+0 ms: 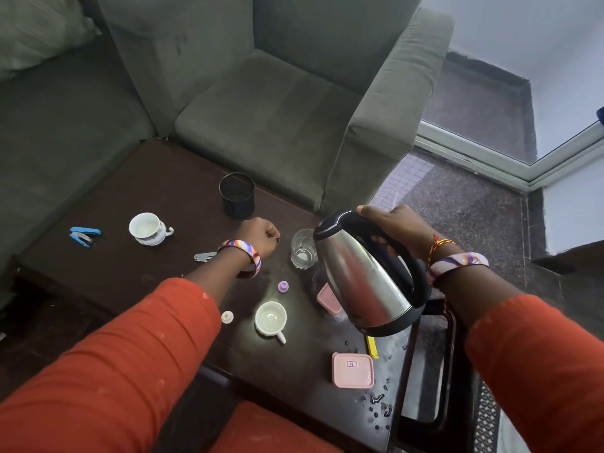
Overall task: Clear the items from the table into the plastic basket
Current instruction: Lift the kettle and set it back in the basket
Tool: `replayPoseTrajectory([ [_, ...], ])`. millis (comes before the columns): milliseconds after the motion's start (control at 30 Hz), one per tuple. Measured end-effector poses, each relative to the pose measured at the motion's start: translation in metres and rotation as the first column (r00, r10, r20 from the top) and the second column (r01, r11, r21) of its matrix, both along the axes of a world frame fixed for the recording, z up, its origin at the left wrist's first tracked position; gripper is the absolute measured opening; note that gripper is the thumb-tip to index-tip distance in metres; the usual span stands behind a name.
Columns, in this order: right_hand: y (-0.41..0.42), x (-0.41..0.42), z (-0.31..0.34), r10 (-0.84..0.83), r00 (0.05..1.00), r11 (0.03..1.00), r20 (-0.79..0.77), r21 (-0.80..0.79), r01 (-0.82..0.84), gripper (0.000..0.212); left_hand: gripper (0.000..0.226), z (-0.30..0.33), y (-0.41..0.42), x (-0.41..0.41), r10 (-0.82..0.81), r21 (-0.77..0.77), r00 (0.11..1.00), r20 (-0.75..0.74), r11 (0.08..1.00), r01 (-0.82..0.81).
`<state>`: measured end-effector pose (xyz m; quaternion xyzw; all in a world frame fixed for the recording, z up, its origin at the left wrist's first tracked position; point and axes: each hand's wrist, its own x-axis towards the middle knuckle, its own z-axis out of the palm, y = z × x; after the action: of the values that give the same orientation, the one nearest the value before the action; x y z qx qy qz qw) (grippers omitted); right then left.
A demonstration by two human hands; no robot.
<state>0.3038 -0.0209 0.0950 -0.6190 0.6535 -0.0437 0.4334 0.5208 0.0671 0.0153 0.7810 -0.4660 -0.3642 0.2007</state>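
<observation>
My right hand [392, 228] grips the black handle of a steel kettle [359, 273], held tilted above the right end of the dark table [130, 191]. My left hand [260, 235] rests as a closed fist on the table, left of a clear glass [303, 248]; whether it holds anything is hidden. On the table lie a white cup [270, 318], a patterned cup [147, 227], a black mesh holder [237, 195], a blue stapler [84, 236], a pink box [353, 370], another pink box [327, 297] partly behind the kettle, and two small caps [283, 286]. The black plastic basket [449, 338] stands at the right.
A green armchair [277, 93] and sofa [49, 125] border the table's far and left sides. A nail clipper [204, 256] lies by my left wrist. A yellow item [372, 347] and water drops [379, 403] mark the table's right end. Tiled floor lies to the right.
</observation>
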Motion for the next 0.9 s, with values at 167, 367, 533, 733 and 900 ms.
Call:
replayPoseTrajectory([
  [167, -0.003, 0.004, 0.0, 0.013, 1.0, 1.0, -0.026, -0.004, -0.013, 0.051, 0.024, -0.003, 0.0, 0.003, 0.003, -0.002, 1.0, 0.003, 1.0, -0.003],
  [367, -0.005, 0.005, -0.001, 0.023, 0.999, 1.0, -0.047, 0.003, -0.023, 0.05, 0.024, -0.006, -0.001, 0.01, 0.0, 0.017, 1.0, 0.012, 1.0, -0.001],
  [533, -0.006, 0.006, 0.002, 0.033, 0.995, 0.999, -0.093, -0.004, -0.034, 0.051, 0.024, -0.009, -0.001, 0.014, -0.003, 0.02, 1.0, 0.026, 1.0, 0.002],
  [733, -0.005, 0.008, 0.007, 0.047, 0.989, 0.999, -0.14, -0.001, -0.047, 0.05, 0.022, -0.011, -0.001, 0.012, -0.021, 0.038, 0.999, 0.032, 0.999, 0.02],
  [900, -0.003, 0.008, 0.01, 0.053, 0.986, 0.999, -0.155, -0.004, -0.054, 0.049, 0.022, -0.011, -0.002, 0.01, -0.035, 0.042, 0.999, 0.032, 0.999, 0.034],
])
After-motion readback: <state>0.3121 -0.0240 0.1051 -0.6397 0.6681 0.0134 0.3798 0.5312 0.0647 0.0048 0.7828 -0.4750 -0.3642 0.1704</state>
